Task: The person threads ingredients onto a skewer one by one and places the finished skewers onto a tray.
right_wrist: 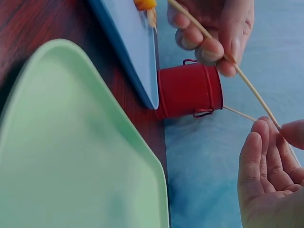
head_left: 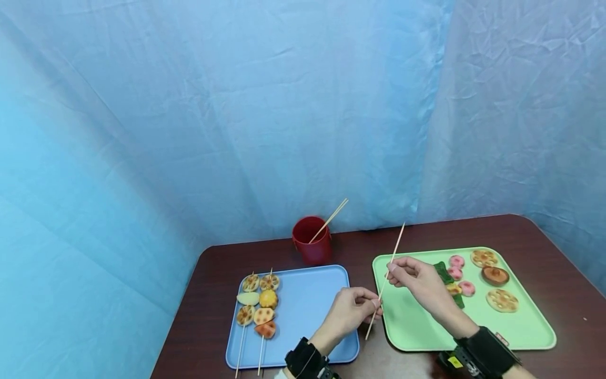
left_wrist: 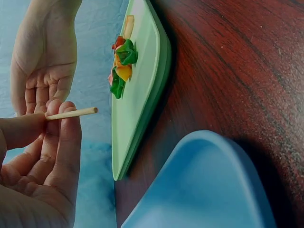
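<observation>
Bare skewer: I saw one thin wooden skewer [head_left: 382, 288] aslant in both hands, nothing threaded on it
Lower pinch: the left hand [head_left: 347, 313] had thumb and fingertips closed on the shaft, a short blunt end jutting past them
Upper pinch: the right hand [head_left: 421, 284] nipped it farther up between thumb and fingers, a longer stretch rising beyond
Handling: it looked light, stiff and smooth, apt to roll in the fingers and perhaps to snap if bent; the lower shaft seemed the steadier hold
Left of the grip: a blue tray [head_left: 307, 300] with two loaded skewers [head_left: 268, 300]
Right of the grip: a green tray [head_left: 412, 321] with loose food pieces [head_left: 502, 300]
Beyond the left hand: a red cup [head_left: 318, 252] with spare sticks [head_left: 333, 216] leaning out
Hard to make out: the right hand hid part of the greens; whether the upper tip was sharpened, I couldn't tell; the right wrist view cut off the blunt end
</observation>
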Available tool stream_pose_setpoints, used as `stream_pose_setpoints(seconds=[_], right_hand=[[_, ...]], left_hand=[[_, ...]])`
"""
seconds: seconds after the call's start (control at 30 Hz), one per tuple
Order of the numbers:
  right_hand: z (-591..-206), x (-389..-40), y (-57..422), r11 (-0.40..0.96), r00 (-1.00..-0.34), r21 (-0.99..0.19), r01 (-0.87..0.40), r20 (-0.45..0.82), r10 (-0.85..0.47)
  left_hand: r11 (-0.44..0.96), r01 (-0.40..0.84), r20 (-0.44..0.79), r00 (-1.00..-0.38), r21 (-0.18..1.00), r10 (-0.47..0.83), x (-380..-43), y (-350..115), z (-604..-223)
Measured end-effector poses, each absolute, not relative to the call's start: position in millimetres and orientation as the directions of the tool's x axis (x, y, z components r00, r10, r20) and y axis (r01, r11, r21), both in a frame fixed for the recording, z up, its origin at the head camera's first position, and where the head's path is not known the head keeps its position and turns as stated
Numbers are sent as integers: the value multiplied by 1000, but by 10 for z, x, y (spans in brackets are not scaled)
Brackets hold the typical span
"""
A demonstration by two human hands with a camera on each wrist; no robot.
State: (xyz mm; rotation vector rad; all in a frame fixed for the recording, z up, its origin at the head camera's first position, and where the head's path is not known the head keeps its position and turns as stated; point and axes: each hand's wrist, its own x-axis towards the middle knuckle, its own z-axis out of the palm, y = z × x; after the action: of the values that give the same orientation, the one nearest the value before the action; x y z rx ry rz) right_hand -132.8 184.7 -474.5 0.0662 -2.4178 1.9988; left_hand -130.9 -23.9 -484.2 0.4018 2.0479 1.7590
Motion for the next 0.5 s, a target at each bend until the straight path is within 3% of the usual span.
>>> stream_pose_setpoints(seconds=[0.2, 0.5], right_hand=[[-4722, -1316, 1991, 226, -999, -974, 15, -22, -32], [-4737, -1261, 2520, 390, -997, -921, 4, -35, -73]], left_hand=[[139, -63, -118, -892, 988, 436, -1280, -320, -4883], [159, -90, -144, -916, 983, 374, -1272, -561, -4929]])
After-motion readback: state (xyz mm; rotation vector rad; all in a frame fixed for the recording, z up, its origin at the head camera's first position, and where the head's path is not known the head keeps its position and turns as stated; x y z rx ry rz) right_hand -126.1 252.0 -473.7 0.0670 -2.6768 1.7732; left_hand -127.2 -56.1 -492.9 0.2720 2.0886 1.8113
